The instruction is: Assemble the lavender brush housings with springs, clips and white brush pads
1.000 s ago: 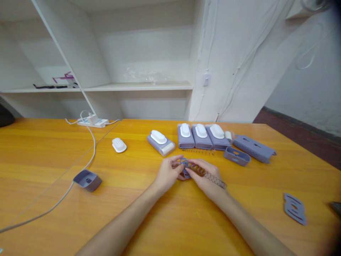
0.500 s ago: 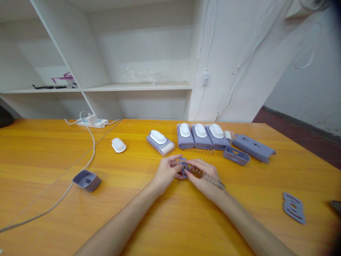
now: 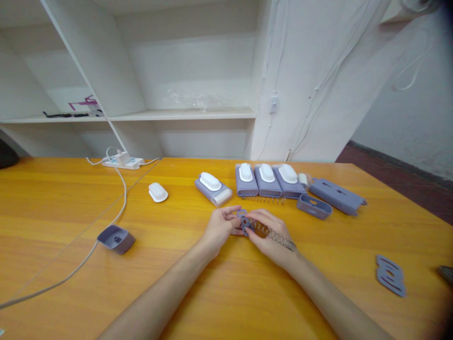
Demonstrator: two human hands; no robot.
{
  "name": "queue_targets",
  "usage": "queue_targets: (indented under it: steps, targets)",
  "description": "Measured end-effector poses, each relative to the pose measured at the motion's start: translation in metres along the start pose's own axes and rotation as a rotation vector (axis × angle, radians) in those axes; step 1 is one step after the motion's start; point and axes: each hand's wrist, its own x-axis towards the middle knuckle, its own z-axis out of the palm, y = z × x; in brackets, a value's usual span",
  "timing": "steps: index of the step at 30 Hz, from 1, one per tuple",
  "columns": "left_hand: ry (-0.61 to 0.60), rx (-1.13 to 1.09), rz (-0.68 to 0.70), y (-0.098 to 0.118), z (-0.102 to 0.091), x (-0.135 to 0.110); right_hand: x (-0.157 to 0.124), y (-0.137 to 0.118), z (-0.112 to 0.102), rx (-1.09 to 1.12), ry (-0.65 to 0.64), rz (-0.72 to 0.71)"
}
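At the middle of the table both hands meet around a small grey-purple slotted plate (image 3: pixel 243 221). My left hand (image 3: pixel 218 230) grips this plate from its left edge, fingers behind it. My right hand (image 3: pixel 274 236) is closed with thumb and forefinger at the plate's right side, around the end of a metal coil spring (image 3: pixel 282 240). The spring runs back across the right palm toward the wrist. Whether its end is fixed to the plate is hidden by the fingers. A similar flat slotted plate (image 3: pixel 390 276) lies far to the right.
Behind the hands stand several purple cases with white tops (image 3: pixel 266 182), with loose springs (image 3: pixel 264 200) before them. To their right lie a shallow purple shell (image 3: pixel 314 207) and a long purple housing (image 3: pixel 338 196). At left are a white piece (image 3: pixel 157 192), a purple cup (image 3: pixel 116 239) and a cable (image 3: pixel 122 203).
The plate has tilted slightly between the fingers, and the left thumb has drawn back from its front. The right hand and spring have shifted a little left.
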Motion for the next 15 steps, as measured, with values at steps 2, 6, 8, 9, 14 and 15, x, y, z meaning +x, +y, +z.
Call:
queue_targets:
  steps: [2,6,8,9,14,15]
  targets:
    - [-0.002,-0.004,0.001,-0.001,-0.0003,0.0011,0.0003,0.0016,0.0003,-0.003,-0.002,0.012]
    - [0.008,0.012,0.013,-0.0047,0.0003,0.0034,-0.0003,0.0042,0.0006,-0.018,0.007,0.039]
    - [0.017,0.028,0.021,-0.0061,0.0008,0.0041,-0.0008,0.004,0.0005,-0.027,0.005,0.048]
    - [0.02,0.035,0.024,-0.0064,0.0009,0.0043,-0.0009,0.0035,0.0003,-0.032,0.003,0.053]
    - [0.017,0.026,0.012,-0.0045,0.0003,0.0033,0.0009,0.0012,-0.0002,-0.04,0.003,0.062]
    - [0.016,0.019,0.011,-0.0042,0.0003,0.003,0.0012,0.0009,-0.0002,-0.039,0.002,0.062]
